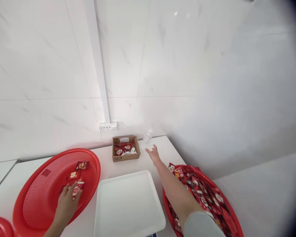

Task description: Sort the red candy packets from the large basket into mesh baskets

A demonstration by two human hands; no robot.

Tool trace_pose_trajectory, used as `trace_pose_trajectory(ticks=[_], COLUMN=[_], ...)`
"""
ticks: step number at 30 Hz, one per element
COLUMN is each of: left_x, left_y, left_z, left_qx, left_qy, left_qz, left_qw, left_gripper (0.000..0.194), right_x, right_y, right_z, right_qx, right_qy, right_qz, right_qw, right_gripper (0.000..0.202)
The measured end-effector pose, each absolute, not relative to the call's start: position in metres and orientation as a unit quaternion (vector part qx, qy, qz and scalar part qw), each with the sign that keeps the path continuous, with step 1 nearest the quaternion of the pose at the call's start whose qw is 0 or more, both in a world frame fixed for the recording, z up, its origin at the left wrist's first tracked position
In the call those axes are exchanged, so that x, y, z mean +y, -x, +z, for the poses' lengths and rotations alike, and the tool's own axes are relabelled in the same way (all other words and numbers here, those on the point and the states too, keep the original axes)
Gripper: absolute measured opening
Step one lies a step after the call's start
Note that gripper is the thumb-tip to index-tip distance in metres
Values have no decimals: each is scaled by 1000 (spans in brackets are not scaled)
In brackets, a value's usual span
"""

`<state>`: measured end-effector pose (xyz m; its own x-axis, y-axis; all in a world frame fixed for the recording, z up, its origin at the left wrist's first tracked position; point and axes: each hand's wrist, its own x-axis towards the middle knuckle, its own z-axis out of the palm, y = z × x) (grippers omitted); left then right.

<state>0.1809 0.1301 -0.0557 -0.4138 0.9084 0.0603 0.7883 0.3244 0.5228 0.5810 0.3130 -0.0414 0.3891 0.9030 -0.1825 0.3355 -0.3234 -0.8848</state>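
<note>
On the left, my left hand (pixel 67 201) reaches into a large red plastic basket (pixel 95 161). Its fingers curl around a small red packet (pixel 78 188), which shows between thumb and fingers. Two more red packets lie farther back in this basket, one of them a dark red packet (pixel 82 165). My right hand (pixel 154 155) is stretched toward the back of the table with its fingers apart and nothing in them. Just beyond its fingertips stands a small clear plastic cup (pixel 147 137), with a gap between.
A small cardboard box (pixel 124 158) holds red packets near the wall. A white tray (pixel 128 200) lies in front of it. Under my right arm is a red basket (pixel 166 200) heaped with red packets. Another red container (pixel 0 222) shows at the lower left. Walls border the table.
</note>
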Motion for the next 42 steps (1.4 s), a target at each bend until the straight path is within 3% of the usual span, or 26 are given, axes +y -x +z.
trace_pose_trajectory(ticks=[3, 8, 18, 24, 30, 36, 42], left_x=[122, 119, 144, 142, 123, 95, 61], left_y=[-191, -215, -281, -334, -370, -372, -355], left_z=[-60, -51, 12, 106, 193, 227, 248], left_qx=[809, 807, 683, 554, 332, 180, 144], left_qy=[-527, -518, -639, -714, -845, -899, -927], left_qz=[224, 219, 292, 292, 279, 182, 104], left_qw=[133, 181, 202, 312, 313, 355, 332], left_gripper=[53, 50, 39, 37, 47, 36, 40], right_x=[361, 396, 351, 279, 149, 51, 10], right_y=[-587, -591, -603, -607, -565, -511, -509], right_z=[-39, -37, -42, 47, 93, 95, 131], right_qx=[-426, -449, -389, -504, -501, -431, -518], right_qy=[738, 719, 717, 552, 400, 274, 313], right_qz=[321, 295, 257, 310, 523, 672, 635], right_qw=[413, 441, 518, 588, 562, 536, 481], right_gripper=[85, 77, 56, 49, 47, 69, 65])
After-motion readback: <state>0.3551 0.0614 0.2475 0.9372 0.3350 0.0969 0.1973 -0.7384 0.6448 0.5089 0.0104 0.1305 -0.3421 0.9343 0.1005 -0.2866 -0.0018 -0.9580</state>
